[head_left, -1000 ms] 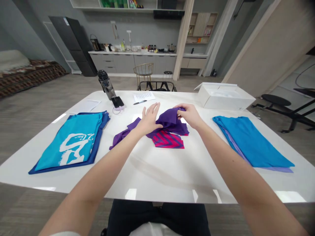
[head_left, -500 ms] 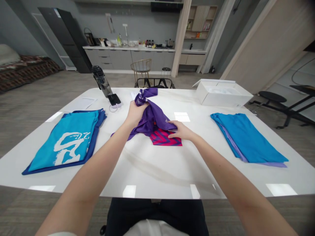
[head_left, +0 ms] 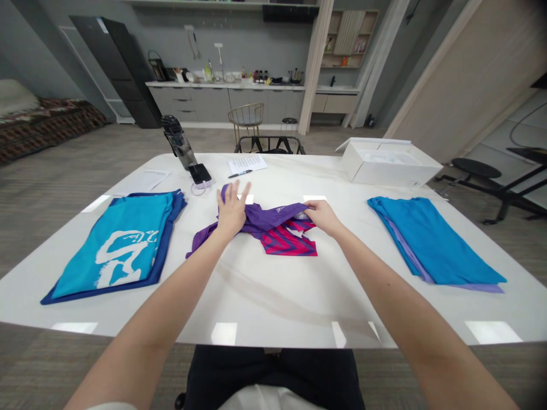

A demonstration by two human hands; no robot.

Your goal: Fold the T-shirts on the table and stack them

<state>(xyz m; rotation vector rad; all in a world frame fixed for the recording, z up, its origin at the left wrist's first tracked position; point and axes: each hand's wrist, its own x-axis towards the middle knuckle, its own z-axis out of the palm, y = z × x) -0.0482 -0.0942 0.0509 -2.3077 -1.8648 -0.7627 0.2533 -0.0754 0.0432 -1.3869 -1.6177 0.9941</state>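
Left hand spread over purple garment, right hand pinching its edge

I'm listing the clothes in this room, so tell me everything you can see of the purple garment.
The purple garment looks thin and soft, with small pale markings near its upper edge. A red-pink panel with purple bands shows at its near right and seems part of it. It lies crumpled mid-table, on the white table. The right hand pinches its right end; the left hand, fingers spread, is over its left part. Its full shape is hard to tell.
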